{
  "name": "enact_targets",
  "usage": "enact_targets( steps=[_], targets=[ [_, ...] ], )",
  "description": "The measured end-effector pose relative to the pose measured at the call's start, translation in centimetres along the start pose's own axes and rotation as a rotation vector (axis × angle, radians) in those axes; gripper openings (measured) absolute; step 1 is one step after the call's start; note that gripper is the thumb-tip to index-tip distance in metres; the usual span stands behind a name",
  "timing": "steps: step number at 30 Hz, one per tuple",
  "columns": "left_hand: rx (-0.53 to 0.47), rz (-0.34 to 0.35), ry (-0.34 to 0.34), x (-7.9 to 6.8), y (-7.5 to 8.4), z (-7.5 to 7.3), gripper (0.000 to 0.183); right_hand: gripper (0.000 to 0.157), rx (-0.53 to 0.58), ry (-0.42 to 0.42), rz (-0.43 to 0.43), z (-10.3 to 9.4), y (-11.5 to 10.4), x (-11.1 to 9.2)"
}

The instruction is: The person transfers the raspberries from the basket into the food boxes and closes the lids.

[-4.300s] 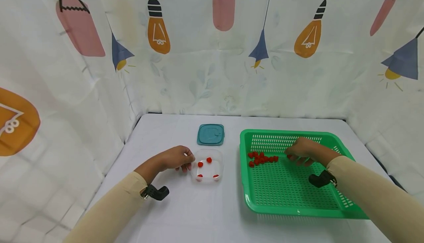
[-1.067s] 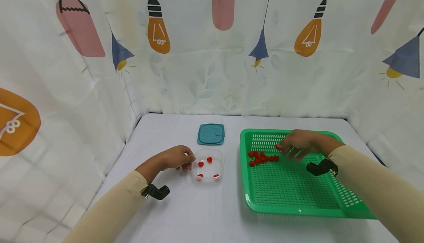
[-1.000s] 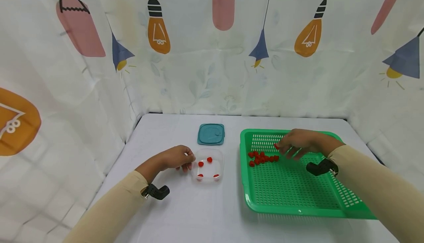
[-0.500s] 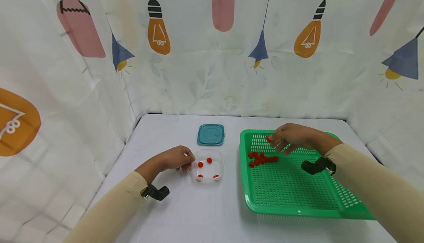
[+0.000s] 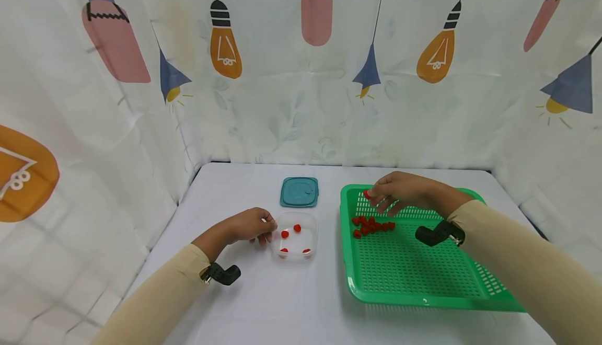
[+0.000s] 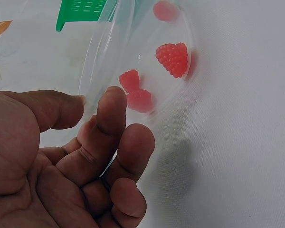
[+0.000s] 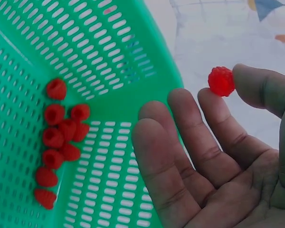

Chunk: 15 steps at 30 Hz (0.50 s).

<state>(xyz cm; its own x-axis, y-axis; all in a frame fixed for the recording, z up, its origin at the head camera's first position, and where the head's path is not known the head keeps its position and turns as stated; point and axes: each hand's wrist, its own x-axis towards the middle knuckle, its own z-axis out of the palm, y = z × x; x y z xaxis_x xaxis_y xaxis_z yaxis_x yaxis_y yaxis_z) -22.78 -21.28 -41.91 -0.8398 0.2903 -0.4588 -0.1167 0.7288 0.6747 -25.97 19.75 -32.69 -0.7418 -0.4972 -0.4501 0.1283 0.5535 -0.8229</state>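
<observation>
My right hand [image 5: 406, 191] pinches a raspberry [image 7: 221, 81] between thumb and index finger, above the back left of the green basket [image 5: 400, 269]. The other fingers are loosely bent beneath. Inside the basket, several raspberries [image 5: 371, 227] lie clustered near its left side. My left hand [image 5: 251, 225] holds the rim of a small clear plastic container [image 5: 296, 241] at its left side, thumb and index finger on the edge. Several raspberries sit apart on the container's floor, one raspberry [image 6: 173, 60] showing closely in the left wrist view.
A teal lid [image 5: 299, 192] lies flat behind the clear container. White cloth covers the table [image 5: 263, 303], and a printed curtain [image 5: 291, 99] hangs behind it and at the sides. The basket's raised left rim [image 5: 345, 245] stands between the loose raspberries and the container.
My right hand has picked up a raspberry from the basket, lifted it and carried it left toward the basket's back left corner. My left hand has stayed at the container's rim.
</observation>
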Motion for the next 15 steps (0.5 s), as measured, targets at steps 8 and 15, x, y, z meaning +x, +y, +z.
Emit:
enact_targets(
  steps=[8,15],
  targets=[
    [0.005,0.002,0.002,-0.2,0.0,0.0,0.015,0.035,0.002,-0.024,-0.048,1.3,-1.6,0.6],
    [0.003,0.004,0.002,-0.2,0.0,0.0,0.015,0.038,0.008,-0.027,-0.057,2.4,-3.3,1.4]
  ],
)
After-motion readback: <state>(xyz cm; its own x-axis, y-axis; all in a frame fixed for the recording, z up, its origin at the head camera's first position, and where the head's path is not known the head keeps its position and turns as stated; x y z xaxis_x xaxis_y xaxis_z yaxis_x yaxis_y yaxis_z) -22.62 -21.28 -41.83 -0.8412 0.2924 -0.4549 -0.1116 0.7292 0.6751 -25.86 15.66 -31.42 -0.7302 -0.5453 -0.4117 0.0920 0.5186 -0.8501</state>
